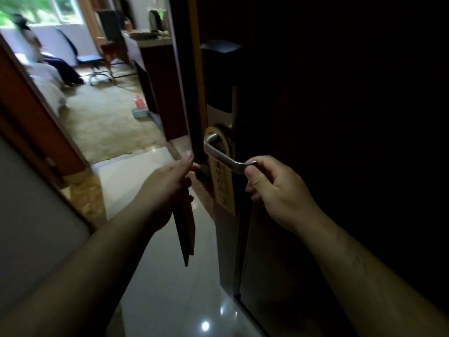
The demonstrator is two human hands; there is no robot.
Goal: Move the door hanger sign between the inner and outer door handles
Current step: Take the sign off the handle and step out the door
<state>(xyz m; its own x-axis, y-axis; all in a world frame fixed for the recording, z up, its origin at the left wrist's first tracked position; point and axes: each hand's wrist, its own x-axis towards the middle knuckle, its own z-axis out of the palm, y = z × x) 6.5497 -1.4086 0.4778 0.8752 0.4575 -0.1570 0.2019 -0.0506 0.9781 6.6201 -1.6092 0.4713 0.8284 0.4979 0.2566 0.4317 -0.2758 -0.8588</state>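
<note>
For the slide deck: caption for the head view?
Right hand grips the lever handle carrying the door hanger sign; left hand holds a flat dark card.

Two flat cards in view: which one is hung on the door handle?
The yellowish printed sign, looped over the lever handle held by the right hand. The dark card is held in the left hand.
</note>
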